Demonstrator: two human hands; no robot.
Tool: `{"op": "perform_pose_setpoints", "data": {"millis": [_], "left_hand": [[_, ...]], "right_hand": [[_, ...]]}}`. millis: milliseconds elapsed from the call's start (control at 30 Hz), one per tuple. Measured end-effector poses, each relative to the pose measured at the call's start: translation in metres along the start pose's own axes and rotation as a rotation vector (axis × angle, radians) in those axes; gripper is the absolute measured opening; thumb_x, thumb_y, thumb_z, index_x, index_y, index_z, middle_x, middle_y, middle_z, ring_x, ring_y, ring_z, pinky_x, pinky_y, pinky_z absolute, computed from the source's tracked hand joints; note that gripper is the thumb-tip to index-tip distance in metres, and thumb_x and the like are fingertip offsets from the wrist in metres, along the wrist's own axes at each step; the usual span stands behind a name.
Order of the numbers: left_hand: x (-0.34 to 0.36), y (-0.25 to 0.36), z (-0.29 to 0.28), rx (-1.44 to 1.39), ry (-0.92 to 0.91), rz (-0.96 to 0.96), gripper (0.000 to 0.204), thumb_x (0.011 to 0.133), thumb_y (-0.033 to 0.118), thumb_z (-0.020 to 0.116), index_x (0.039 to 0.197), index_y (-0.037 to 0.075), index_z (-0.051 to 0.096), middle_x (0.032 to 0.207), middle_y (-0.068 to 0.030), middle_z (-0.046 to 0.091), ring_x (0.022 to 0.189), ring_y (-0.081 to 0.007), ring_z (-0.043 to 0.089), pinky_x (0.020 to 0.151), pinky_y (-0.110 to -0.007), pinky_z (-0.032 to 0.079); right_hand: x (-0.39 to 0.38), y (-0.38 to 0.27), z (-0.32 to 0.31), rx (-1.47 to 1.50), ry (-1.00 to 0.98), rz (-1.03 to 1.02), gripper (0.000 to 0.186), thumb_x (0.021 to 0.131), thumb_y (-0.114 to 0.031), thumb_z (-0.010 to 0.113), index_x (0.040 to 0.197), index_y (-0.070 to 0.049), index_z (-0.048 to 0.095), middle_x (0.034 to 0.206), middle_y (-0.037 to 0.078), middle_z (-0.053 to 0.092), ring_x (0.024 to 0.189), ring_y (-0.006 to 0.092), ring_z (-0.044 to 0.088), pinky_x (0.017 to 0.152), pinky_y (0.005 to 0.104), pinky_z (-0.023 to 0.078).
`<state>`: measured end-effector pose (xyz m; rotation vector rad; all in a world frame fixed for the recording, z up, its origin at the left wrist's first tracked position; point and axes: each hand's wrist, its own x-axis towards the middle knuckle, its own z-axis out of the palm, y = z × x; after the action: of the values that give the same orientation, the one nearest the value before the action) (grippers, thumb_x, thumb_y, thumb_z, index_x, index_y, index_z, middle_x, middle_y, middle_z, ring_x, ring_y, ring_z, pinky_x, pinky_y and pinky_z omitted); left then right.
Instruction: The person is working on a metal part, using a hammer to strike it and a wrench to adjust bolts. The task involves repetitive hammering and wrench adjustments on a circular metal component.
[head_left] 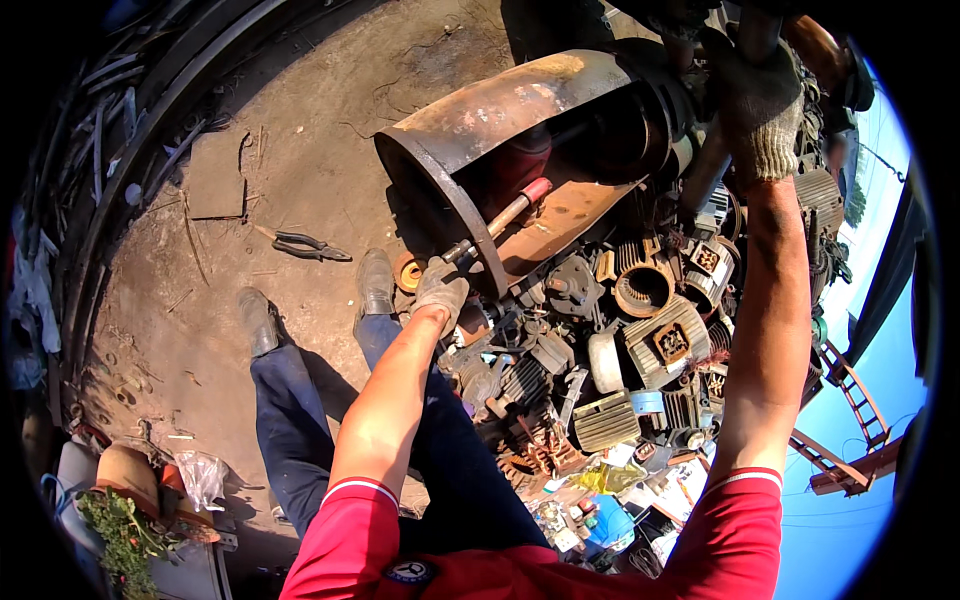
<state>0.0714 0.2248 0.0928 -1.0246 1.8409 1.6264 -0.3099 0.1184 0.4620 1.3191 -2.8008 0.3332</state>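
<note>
My left hand (442, 288), in a knitted work glove, is closed on the dark metal end of a short bar tool (508, 214) with a light brown middle and a red tip. The tool lies across the near rim of a large rusty metal cylinder (515, 105), cut open along its side. My right hand (762, 122), gloved too, is raised at the upper right with fingers wrapped round a thick grey bar (758, 36). Shadow hides much of that bar and whatever it joins. Inside the cylinder sits a dark red rounded part (522, 160).
A heap of old electric motor housings (660, 340) and metal scrap lies right of my legs. Pliers (312, 247) and a flat square plate (217, 177) lie on the dirt ground. Clay pots (128, 470) and a green plant (120, 530) are at lower left; a ladder-like metal frame (855, 395) stands far right.
</note>
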Motion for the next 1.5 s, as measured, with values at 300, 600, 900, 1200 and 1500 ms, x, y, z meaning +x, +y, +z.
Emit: {"op": "perform_pose_setpoints", "data": {"millis": [300, 600, 900, 1200, 1500], "left_hand": [[-0.006, 0.006, 0.009, 0.196, -0.049, 0.128, 0.029, 0.094, 0.02, 0.058, 0.115, 0.007, 0.073, 0.119, -0.0195, 0.073, 0.115, -0.04, 0.068, 0.092, -0.047, 0.055], [-0.014, 0.04, -0.01, 0.017, -0.152, -0.094, 0.036, 0.087, 0.017, 0.063, 0.12, 0.001, 0.063, 0.113, -0.0244, 0.073, 0.115, -0.0414, 0.069, 0.098, -0.046, 0.054], [0.017, -0.026, 0.025, 0.024, 0.067, 0.13, 0.031, 0.085, 0.017, 0.065, 0.113, 0.003, 0.065, 0.109, -0.0209, 0.074, 0.11, -0.0411, 0.07, 0.094, -0.043, 0.056], [0.005, 0.002, -0.009, 0.089, -0.067, 0.011, 0.026, 0.087, 0.018, 0.065, 0.108, 0.003, 0.066, 0.109, -0.0196, 0.073, 0.109, -0.0398, 0.07, 0.091, -0.043, 0.056], [0.011, -0.021, 0.025, 0.514, -0.137, 0.203, 0.022, 0.096, 0.018, 0.061, 0.109, 0.006, 0.073, 0.116, -0.018, 0.074, 0.111, -0.0343, 0.07, 0.089, -0.042, 0.056]], "right_hand": [[-0.039, 0.029, 0.059, -0.101, -0.119, 0.449, 0.052, 0.083, -0.036, 0.078, 0.115, 0.003, 0.067, 0.092, 0.029, 0.073, 0.092, 0.0425, 0.074, 0.081, 0.043, 0.057], [-0.105, 0.051, 0.105, -0.345, -0.432, 0.543, 0.065, 0.082, -0.034, 0.074, 0.13, 0.005, 0.055, 0.116, 0.038, 0.067, 0.106, 0.0505, 0.069, 0.095, 0.0497, 0.055], [0.027, -0.016, 0.049, -0.234, -0.138, 0.064, 0.048, 0.086, -0.045, 0.079, 0.11, -0.003, 0.074, 0.092, 0.02, 0.075, 0.088, 0.0338, 0.076, 0.075, 0.0409, 0.057], [-0.008, 0.023, 0.12, -0.186, -0.415, 0.326, 0.049, 0.084, -0.036, 0.074, 0.114, 0.002, 0.065, 0.095, 0.025, 0.073, 0.09, 0.0401, 0.073, 0.08, 0.0469, 0.056], [-0.101, -0.021, 0.128, 0.116, -0.451, 0.46, 0.044, 0.087, -0.031, 0.068, 0.118, -0.001, 0.063, 0.101, 0.032, 0.072, 0.099, 0.0483, 0.07, 0.086, 0.0519, 0.056]]}}
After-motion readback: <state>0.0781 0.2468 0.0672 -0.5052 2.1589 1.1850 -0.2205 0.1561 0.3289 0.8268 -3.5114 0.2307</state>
